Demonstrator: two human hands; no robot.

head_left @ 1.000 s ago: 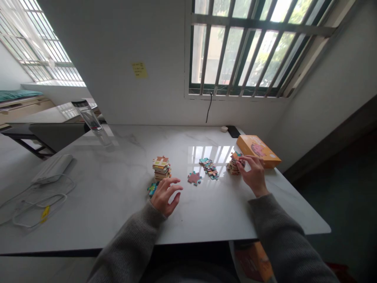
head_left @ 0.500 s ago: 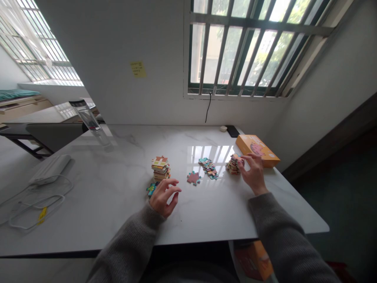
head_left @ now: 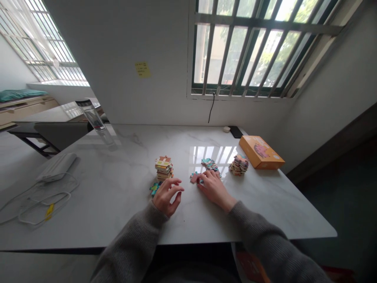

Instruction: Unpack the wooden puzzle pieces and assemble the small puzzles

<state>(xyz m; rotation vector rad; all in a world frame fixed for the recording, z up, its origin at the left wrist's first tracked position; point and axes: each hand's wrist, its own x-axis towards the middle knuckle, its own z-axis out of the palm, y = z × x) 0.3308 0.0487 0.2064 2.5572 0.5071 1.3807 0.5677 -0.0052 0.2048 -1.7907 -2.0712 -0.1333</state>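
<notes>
My right hand (head_left: 212, 188) reaches down over a reddish-brown jigsaw puzzle piece (head_left: 194, 177) in the middle of the table, fingertips on its right side and partly covering it. Just behind lies a fanned row of teal puzzle pieces (head_left: 209, 163). My left hand (head_left: 167, 196) rests on the table with its fingers apart and holds nothing. Beside it, partly hidden, are teal and green pieces (head_left: 154, 188). A tall stack of puzzle pieces (head_left: 164, 167) rises behind that hand. Another stack (head_left: 238, 165) stands to the right.
An orange box (head_left: 261, 152) lies at the right, with a black phone-like slab (head_left: 235, 132) and a small white object (head_left: 226, 129) behind it. Leftward are a clear bottle (head_left: 93, 118), a white device (head_left: 57, 167) and its cable (head_left: 69, 196). The table's front edge is near my sleeves.
My right hand has left the right-hand stack and moved left to the reddish-brown puzzle piece. The left hand stays in place on the table. The view has shifted slightly.
</notes>
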